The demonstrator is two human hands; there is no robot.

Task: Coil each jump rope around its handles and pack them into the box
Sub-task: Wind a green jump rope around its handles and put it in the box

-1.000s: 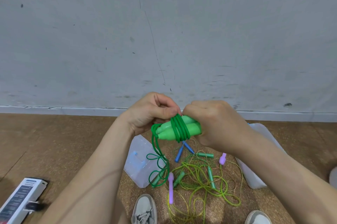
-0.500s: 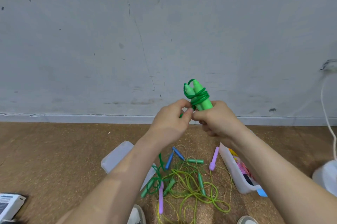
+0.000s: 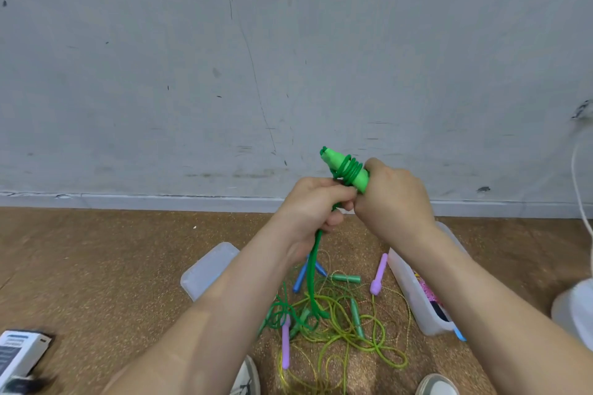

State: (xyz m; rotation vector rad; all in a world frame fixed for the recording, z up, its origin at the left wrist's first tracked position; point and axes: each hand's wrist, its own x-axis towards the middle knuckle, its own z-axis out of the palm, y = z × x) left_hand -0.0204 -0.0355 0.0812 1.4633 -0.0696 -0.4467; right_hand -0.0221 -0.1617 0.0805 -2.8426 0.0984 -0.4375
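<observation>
My right hand (image 3: 394, 198) grips the pair of bright green handles (image 3: 345, 169), which tilt up to the left in front of the wall. Several turns of green rope are wound around them. My left hand (image 3: 313, 211) is closed on the loose green rope (image 3: 313, 269) just below the handles; that rope hangs straight down to the floor. Below lies a tangle of other jump ropes (image 3: 340, 317) with blue, green and purple handles. The clear plastic box (image 3: 420, 298) stands at the right of the tangle, with colourful items inside.
A clear lid (image 3: 208, 269) lies on the brown floor left of the tangle. A white carton (image 3: 19, 353) sits at the lower left. My shoes (image 3: 248, 378) are at the bottom edge. A white object and cable (image 3: 577, 298) are at the far right.
The handles swung from lying sideways to pointing up and left. My left hand slid down the rope, and the hanging rope is now pulled straight. The view shifted right.
</observation>
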